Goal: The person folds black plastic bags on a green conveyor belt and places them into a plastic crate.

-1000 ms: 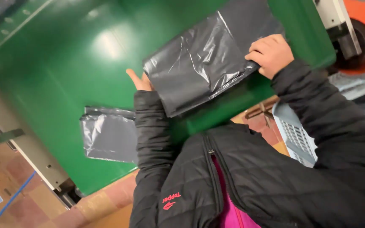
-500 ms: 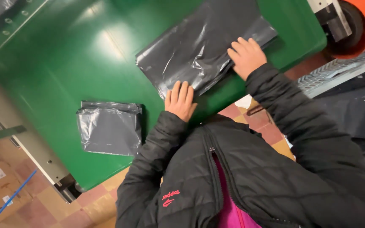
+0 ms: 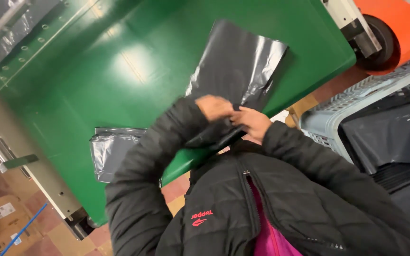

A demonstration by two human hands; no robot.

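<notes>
Gripping black bag (image 3: 236,66) on green table (image 3: 96,80).

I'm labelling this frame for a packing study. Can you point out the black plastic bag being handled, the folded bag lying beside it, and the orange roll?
black plastic bag (image 3: 236,66), head view, on its flat upper middle.
folded bag (image 3: 112,151), head view, on its crinkled middle.
orange roll (image 3: 399,26), head view, on its curved outer face.

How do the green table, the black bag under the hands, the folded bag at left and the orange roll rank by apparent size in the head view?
Largest to smallest:
1. green table
2. black bag
3. folded bag and orange roll: similar, both partly hidden, unranked.
</notes>
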